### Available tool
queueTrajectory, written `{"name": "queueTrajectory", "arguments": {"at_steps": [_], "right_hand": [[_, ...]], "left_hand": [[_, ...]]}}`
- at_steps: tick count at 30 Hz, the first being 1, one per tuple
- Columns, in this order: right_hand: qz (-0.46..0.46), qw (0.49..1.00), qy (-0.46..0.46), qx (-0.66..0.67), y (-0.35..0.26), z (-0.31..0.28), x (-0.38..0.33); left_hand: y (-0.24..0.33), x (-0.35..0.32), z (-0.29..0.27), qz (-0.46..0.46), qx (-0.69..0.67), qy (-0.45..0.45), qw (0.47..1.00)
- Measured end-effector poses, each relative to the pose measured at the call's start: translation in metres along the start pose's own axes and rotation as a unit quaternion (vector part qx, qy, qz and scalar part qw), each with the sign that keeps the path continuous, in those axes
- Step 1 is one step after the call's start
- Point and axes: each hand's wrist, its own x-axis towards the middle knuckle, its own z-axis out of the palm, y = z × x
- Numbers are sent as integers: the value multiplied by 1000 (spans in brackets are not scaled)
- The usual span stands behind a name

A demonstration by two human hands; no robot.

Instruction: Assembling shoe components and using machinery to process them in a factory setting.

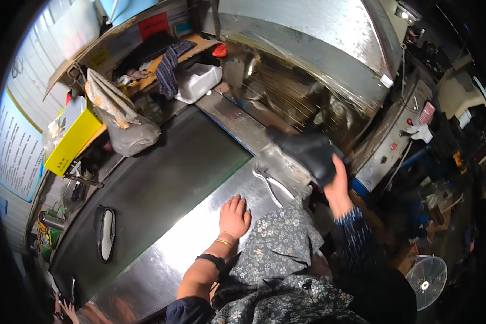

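Right hand grips black shoe by its near end, just past the pliers. Long axis: far-left to near-right; toe direction unclear. Left hand flat on worktop, fingers nearly together.

My right hand grips a black shoe.
My left hand lies palm down on the steel ledge; pliers lie to its right, and a black-and-pale shoe rests left on the dark belt.
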Motion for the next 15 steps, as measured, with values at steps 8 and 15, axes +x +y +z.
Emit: {"name": "queueTrajectory", "arguments": {"at_steps": [8, 15], "right_hand": [[-191, 704, -46, -682, 78, -26, 154], [-80, 684, -261, -677, 59, 26, -144]], "left_hand": [[0, 4, -8, -21, -4, -27, 999], [-1, 4, -4, -13, -16, -11, 1000]]}}
